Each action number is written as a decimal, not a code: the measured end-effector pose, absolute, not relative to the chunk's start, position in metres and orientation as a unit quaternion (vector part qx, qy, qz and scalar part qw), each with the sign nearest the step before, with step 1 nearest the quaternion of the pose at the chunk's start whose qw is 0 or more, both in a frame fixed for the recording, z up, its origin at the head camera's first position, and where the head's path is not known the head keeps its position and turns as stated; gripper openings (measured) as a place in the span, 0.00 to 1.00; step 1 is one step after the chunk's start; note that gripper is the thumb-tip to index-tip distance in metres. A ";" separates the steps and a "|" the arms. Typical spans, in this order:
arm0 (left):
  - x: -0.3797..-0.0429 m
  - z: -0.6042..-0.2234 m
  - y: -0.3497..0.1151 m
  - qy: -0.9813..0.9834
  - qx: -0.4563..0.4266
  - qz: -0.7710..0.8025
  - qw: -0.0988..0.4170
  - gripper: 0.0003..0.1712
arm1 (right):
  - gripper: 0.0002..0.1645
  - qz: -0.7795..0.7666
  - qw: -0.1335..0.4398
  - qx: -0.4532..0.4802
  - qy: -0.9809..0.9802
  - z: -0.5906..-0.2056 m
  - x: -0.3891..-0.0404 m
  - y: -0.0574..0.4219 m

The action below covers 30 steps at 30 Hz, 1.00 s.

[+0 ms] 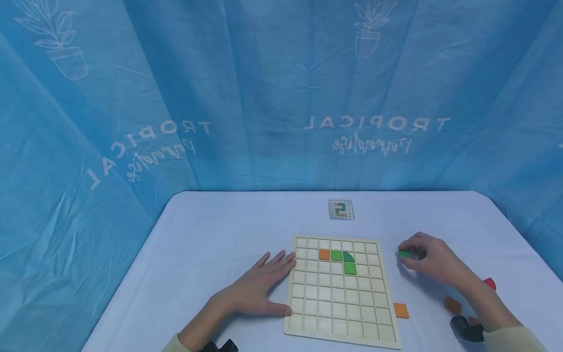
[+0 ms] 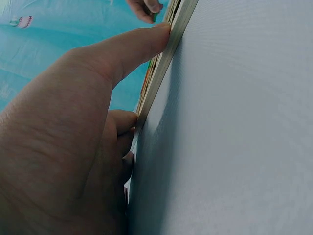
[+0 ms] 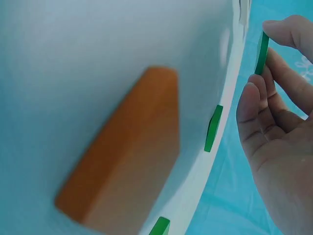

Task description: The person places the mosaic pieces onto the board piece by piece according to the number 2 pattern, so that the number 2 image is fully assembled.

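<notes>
A pale gridded board [image 1: 338,296] lies on the white table. My left hand [image 1: 257,291] is at its left side, fingers spread; in the left wrist view the thumb [image 2: 142,44] touches the board's edge. On the upper rows sit an orange square tile [image 1: 324,254], a green square tile [image 1: 336,256], a dark green rounded tile [image 1: 348,257] and, below that one, another green square tile [image 1: 350,268]. Right of the board, my right hand [image 1: 440,259] pinches a thin green tile [image 3: 262,53] between thumb and fingers, above the table.
A small card [image 1: 340,209] with a coloured grid pattern lies behind the board. An orange tile [image 1: 401,310] is by its right edge. Near the right forearm are a brownish-orange tile [image 1: 453,305] and a red piece [image 1: 490,283]. Another green tile [image 3: 213,128] shows in the right wrist view.
</notes>
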State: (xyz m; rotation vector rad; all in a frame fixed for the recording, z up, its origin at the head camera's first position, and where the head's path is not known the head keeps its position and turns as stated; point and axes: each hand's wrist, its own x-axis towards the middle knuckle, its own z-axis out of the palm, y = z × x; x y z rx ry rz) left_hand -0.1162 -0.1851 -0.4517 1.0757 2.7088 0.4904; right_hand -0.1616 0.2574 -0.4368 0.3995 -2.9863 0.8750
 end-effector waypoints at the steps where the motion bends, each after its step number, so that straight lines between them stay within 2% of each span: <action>1: -0.116 -0.452 -0.185 0.913 0.362 0.166 0.094 0.60 | 0.15 0.282 0.004 0.130 -0.951 -0.437 -0.161 0.256; 18: -0.117 -0.451 -0.185 0.912 0.364 0.163 0.095 0.60 | 0.13 0.346 -0.051 0.157 -0.924 -0.431 -0.151 0.233; 30: -0.117 -0.453 -0.186 0.910 0.370 0.165 0.089 0.60 | 0.13 0.343 -0.054 0.208 -0.915 -0.423 -0.144 0.209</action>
